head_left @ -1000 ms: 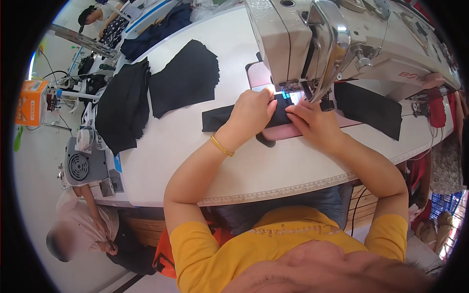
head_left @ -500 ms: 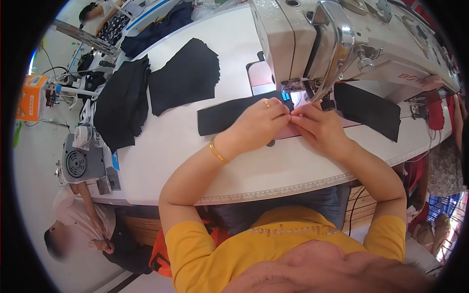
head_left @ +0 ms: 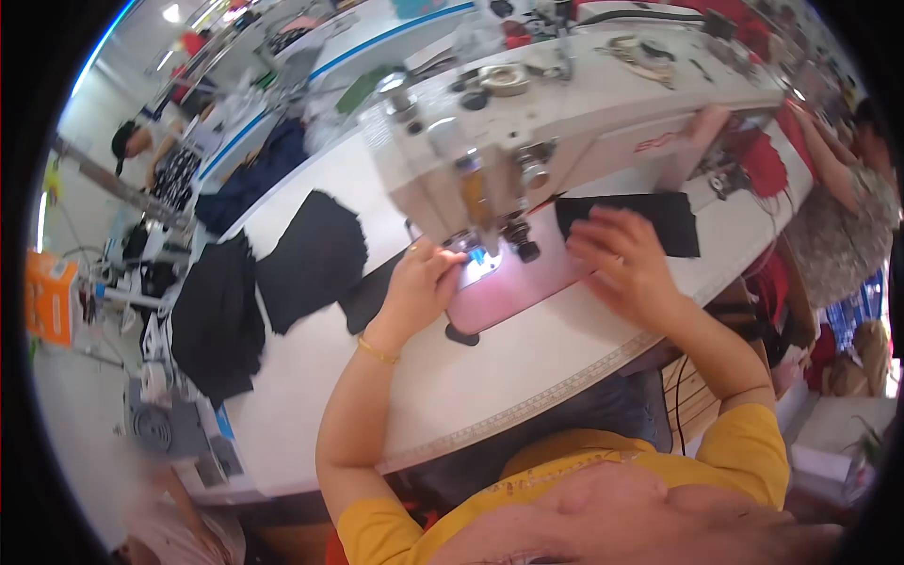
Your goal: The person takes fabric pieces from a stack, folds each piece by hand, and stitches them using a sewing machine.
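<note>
A white sewing machine [head_left: 584, 141] stands before me, with its lit needle area [head_left: 482, 264] over a pinkish metal plate [head_left: 527, 287]. At the left of the needle, my left hand [head_left: 419, 290] has its fingers closed on the end of a black fabric strip [head_left: 370, 299]; the hand hides part of the strip. My right hand [head_left: 626, 268] is raised to the right of the needle, slightly blurred, its fingers apart and nothing visible in them. Near its fingertips lies another black fabric piece [head_left: 670, 224], partly behind the machine's needle end.
Two stacks of black cut fabric, one broad [head_left: 311, 259] and one at the far left [head_left: 218, 315], lie on the white table [head_left: 452, 395]. A measuring tape [head_left: 537, 410] runs along its front edge. Other people are nearby at the left and right [head_left: 838, 202].
My hands have come apart: the right has moved away rightward and opened, while the left stays by the needle with the strip. The head view has shifted, showing more of the room behind.
</note>
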Motion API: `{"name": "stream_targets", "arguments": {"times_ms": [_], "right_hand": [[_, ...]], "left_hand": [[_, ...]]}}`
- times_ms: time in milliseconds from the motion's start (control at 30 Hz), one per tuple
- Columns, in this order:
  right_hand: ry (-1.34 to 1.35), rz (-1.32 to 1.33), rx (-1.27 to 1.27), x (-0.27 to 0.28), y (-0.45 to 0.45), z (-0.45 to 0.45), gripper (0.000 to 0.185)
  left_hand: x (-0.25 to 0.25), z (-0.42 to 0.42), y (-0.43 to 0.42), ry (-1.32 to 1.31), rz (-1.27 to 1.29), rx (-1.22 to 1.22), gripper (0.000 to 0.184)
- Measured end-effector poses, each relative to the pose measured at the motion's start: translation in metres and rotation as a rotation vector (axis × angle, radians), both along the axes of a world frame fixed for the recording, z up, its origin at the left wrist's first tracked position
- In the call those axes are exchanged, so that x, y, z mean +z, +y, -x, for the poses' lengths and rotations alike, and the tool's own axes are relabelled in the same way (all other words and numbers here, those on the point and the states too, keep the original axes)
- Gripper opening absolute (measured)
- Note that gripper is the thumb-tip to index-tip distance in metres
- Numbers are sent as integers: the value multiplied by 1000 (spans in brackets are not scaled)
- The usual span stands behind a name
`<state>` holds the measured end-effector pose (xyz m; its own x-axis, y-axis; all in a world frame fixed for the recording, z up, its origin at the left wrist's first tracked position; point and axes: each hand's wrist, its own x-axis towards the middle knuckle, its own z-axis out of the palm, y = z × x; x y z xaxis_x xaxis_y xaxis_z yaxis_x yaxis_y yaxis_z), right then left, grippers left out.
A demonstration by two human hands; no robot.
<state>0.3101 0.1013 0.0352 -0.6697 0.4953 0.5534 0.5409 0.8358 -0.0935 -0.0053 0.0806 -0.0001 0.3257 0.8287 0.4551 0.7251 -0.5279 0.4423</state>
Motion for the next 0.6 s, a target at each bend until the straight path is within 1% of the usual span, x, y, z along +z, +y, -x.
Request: {"name": "stream_targets", "arguments": {"times_ms": [33, 67, 100, 133, 167, 200, 233, 267, 300, 333, 367, 400, 433, 500, 533, 567, 600], "right_hand": [[-119, -16, -139, 0, 7, -15, 48], [-122, -20, -168, -9, 15, -24, 48], [-111, 63, -208, -24, 26, -31, 48], [-96, 143, -246, -37, 35, -38, 49], [-91, 132, -268, -42, 41, -40, 49], [-72, 184, -344, -44, 47, -36, 50], [-48, 243, -417, -47, 50, -32, 51], [-33, 233, -432, -50, 51, -30, 51], [-17, 205, -463, -50, 52, -28, 52], [-4, 175, -492, -48, 51, -27, 52], [5, 166, -501, -47, 47, -28, 52], [20, 29, -454, -42, 38, -27, 53], [30, -106, -403, -36, 27, -25, 54], [70, 51, -119, -21, -4, -21, 58], [138, 196, 9, -21, -21, -13, 59], [214, 339, 137, -22, -37, -2, 60], [288, 401, 220, -16, -52, 14, 60]], "left_hand": [[-5, 2, 2, -12, 65, 110, 13], [-11, 3, 3, -14, 60, 82, 13], [-15, 5, 6, 85, 86, 149, 6], [-21, 8, 11, 186, 106, 220, 4], [-31, 11, 17, 203, 2, 142, 7], [-29, 8, 20, 207, -14, 126, 7], [-26, 5, 21, 306, 14, 137, 9], [-20, 3, 21, 408, 39, 150, 10], [-12, -4, 18, 443, 78, 175, 12], [-12, -4, 17, 448, 62, 167, 12], [-17, -2, 17, 475, -54, 175, 11], [-19, -1, 15, 502, -168, 182, 9], [-10, -2, 6, 504, -177, 178, 9], [12, -7, -23, 266, 83, 220, 5], [31, -13, -39, 269, 83, 218, 5], [57, -22, -55, 224, 161, 173, 5], [79, -32, -69, 176, 241, 130, 7]]}}
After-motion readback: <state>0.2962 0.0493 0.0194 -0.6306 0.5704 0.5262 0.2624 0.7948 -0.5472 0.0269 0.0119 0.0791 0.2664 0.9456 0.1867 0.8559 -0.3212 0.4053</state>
